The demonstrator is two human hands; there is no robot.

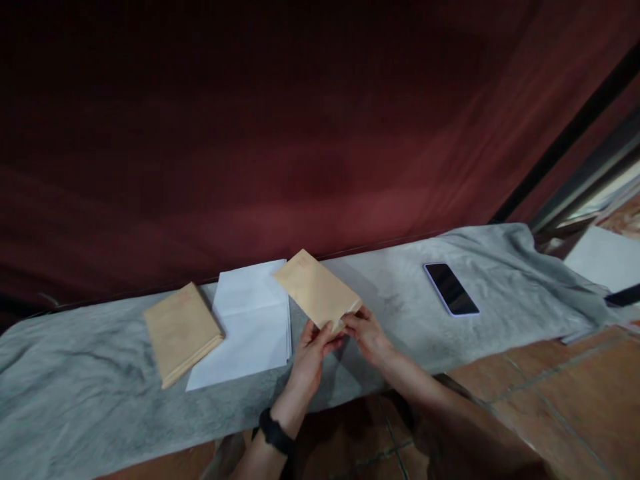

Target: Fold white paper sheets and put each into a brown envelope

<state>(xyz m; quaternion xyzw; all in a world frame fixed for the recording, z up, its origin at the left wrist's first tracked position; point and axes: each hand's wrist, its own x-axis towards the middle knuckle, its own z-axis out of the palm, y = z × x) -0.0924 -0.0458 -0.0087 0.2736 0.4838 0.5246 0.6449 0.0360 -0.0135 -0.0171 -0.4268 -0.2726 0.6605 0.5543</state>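
Your left hand (pixel 309 361) and right hand (pixel 369 339) pinched the flat tan paper envelope (pixel 317 288), which pointed to eleven o'clock over the soft grey cloth (pixel 403 323), and uneven pulling could tear its near edge.

Envelope (pixel 317 287): matt brown paper, smooth. Sheets (pixel 250 320): white paper, matt. Cover (pixel 400 287): grey cloth, soft, wrinkled. Phone screen (pixel 453 289): dark, smooth, glossy.

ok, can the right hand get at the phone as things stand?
Probably yes: nothing stands between the right hand and the phone, only bare gray cloth. But its fingers are on the envelope, so it would likely have to let go first.
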